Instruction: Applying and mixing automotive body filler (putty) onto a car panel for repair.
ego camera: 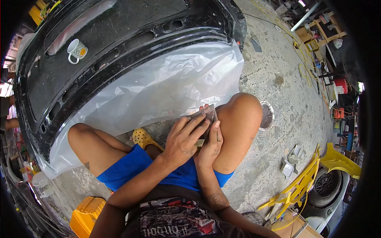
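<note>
My left hand (183, 141) lies over a thin, folded dark sheet (210, 112), its fingers pressed on the top face. My right hand (209, 147) holds the same sheet from the other side, with the thumb along its edge. A small greenish-tan piece (199, 142) shows between the palms; the sheet's exact material cannot be told. Both hands are above my lap, beside the bent right knee. Beyond them, a black car body panel (119, 64), probably a hood, rests over crumpled translucent plastic sheeting (143, 95). A white patterned mug (78, 49) is on the panel.
A yellow clog (143, 137) is on my foot. Right of my knee is a round, light-rimmed container (271, 116) on the stained concrete floor. Yellow car body parts (297, 187) and a tire (326, 186) are at lower right, an orange plastic container (86, 214) at lower left. Another person's arm (12, 123) shows far left.
</note>
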A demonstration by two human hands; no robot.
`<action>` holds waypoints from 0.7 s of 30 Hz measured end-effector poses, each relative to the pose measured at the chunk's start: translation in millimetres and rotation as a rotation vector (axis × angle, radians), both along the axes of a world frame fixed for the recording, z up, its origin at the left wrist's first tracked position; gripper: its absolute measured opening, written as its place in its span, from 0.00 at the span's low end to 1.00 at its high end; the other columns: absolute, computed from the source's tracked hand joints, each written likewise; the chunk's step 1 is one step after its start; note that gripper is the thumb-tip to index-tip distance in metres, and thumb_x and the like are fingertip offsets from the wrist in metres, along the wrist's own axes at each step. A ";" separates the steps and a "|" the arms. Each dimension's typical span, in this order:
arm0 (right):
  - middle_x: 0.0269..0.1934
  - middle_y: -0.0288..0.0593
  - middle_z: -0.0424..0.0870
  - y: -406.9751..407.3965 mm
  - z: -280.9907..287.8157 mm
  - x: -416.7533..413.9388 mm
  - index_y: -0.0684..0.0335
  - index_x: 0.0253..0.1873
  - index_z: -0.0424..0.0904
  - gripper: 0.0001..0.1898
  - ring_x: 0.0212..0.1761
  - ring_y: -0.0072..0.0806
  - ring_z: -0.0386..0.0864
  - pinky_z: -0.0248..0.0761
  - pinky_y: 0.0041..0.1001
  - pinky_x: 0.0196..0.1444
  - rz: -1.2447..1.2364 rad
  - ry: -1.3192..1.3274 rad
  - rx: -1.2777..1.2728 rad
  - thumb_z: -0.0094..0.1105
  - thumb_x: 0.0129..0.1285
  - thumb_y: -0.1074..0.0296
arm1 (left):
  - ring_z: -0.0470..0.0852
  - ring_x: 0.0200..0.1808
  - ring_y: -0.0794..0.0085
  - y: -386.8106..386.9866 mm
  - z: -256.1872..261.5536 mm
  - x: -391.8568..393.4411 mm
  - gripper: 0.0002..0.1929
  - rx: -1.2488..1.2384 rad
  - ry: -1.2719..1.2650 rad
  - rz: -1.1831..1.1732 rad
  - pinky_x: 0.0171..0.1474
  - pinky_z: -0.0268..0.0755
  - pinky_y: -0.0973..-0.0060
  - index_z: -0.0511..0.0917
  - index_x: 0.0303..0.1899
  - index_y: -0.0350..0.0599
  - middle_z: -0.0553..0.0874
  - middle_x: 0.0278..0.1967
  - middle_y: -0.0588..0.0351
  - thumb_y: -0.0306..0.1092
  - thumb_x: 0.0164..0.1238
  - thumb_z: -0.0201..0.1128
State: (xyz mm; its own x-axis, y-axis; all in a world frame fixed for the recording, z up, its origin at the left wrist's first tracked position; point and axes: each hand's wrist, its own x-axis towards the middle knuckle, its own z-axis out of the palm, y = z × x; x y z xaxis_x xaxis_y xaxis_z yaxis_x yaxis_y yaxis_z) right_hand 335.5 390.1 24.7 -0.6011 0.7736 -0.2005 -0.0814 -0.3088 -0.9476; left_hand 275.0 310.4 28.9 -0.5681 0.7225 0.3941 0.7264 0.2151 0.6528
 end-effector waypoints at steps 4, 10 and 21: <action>0.66 0.55 0.76 -0.7 -2.7 1.4 0.76 0.71 0.66 0.30 0.67 0.36 0.74 0.62 0.31 0.72 -0.010 0.170 -0.262 0.39 0.83 0.52 | 0.79 0.46 0.52 -9.4 -0.3 -2.3 0.32 -0.010 -0.064 -0.030 0.53 0.76 0.63 0.82 0.58 0.38 0.83 0.60 0.48 0.19 0.43 0.63; 0.66 0.54 0.76 -0.9 0.7 -4.2 0.75 0.71 0.67 0.30 0.68 0.36 0.73 0.62 0.32 0.72 0.020 0.070 -0.067 0.35 0.84 0.51 | 0.80 0.44 0.52 6.9 -3.4 1.5 0.30 0.021 -0.052 0.054 0.51 0.77 0.64 0.83 0.58 0.38 0.85 0.58 0.47 0.20 0.44 0.64; 0.67 0.55 0.75 -2.9 1.0 -6.1 0.76 0.70 0.67 0.29 0.68 0.38 0.73 0.64 0.33 0.72 -0.022 0.008 -0.025 0.34 0.84 0.54 | 0.80 0.43 0.52 15.8 -4.0 1.6 0.29 0.106 -0.068 0.073 0.49 0.79 0.64 0.81 0.58 0.39 0.86 0.56 0.43 0.23 0.48 0.68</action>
